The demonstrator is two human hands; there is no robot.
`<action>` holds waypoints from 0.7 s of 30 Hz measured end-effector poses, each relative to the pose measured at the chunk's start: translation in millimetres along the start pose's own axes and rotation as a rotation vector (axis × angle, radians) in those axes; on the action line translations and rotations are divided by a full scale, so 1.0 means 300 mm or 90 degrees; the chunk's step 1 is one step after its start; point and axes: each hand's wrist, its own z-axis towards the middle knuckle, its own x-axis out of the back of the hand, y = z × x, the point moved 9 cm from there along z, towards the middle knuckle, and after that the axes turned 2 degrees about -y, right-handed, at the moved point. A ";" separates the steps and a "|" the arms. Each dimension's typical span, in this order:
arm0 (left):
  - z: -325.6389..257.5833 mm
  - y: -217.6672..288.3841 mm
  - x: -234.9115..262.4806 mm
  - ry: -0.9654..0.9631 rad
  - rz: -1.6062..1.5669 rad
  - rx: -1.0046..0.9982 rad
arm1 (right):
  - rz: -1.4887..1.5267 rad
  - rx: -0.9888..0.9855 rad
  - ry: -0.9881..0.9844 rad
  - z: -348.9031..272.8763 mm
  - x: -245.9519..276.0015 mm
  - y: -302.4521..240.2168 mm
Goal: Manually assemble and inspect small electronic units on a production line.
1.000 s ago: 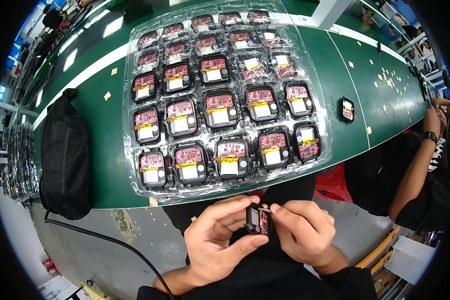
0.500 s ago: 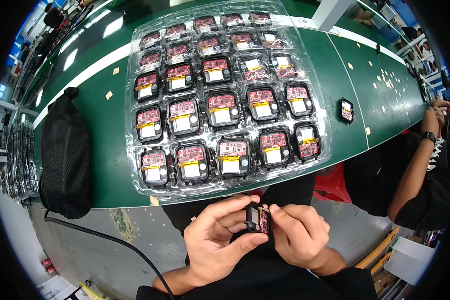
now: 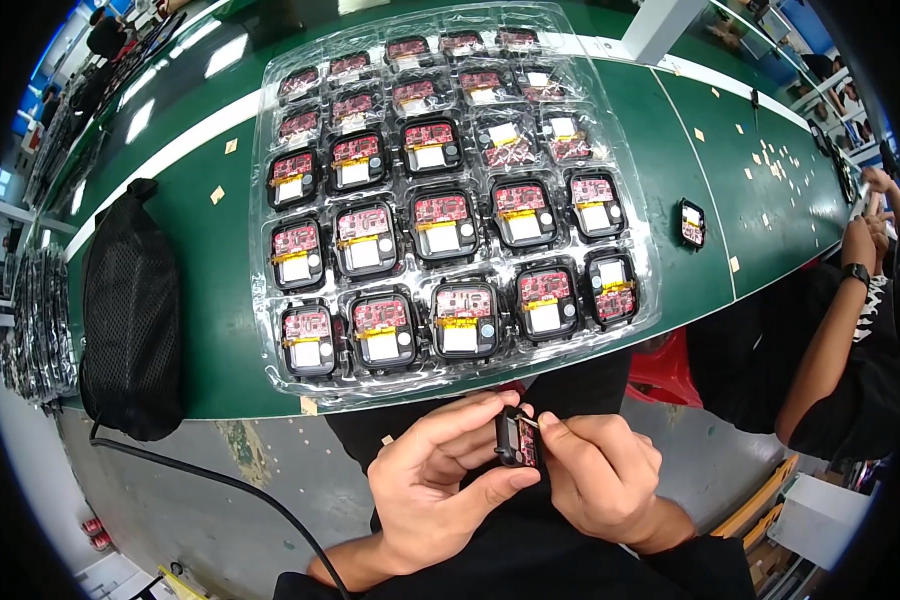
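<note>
My left hand is closed round the edges of a small black watch case, held tilted in front of my body below the table edge. A red circuit board shows inside the case, with a grey part beside it. My right hand is closed in a pinch at the upper right edge of the case. Something thin and pale sticks out from its fingertips over the board; it is too small to name. Above both hands, a clear plastic tray holds rows of similar open cases with red boards, yellow tape and white blocks.
Another open case lies on the green table right of the tray. At the left stands a black mesh bag, with a black cable running below it. A co-worker's arm and a red stool are at the right.
The watch case has turned slightly in my left hand, and my right fingertips have shifted a little along its edge. At the far right, the co-worker's hands have moved.
</note>
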 end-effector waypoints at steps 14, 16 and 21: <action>0.044 0.092 0.011 0.031 0.070 -0.027 | -0.009 -0.074 0.084 0.077 0.166 0.151; 0.060 0.130 0.013 0.018 0.103 -0.047 | -0.088 -0.133 0.156 0.079 0.218 0.226; 0.144 0.249 -0.066 -0.176 0.144 -0.170 | -0.191 -0.282 0.227 0.105 0.244 0.497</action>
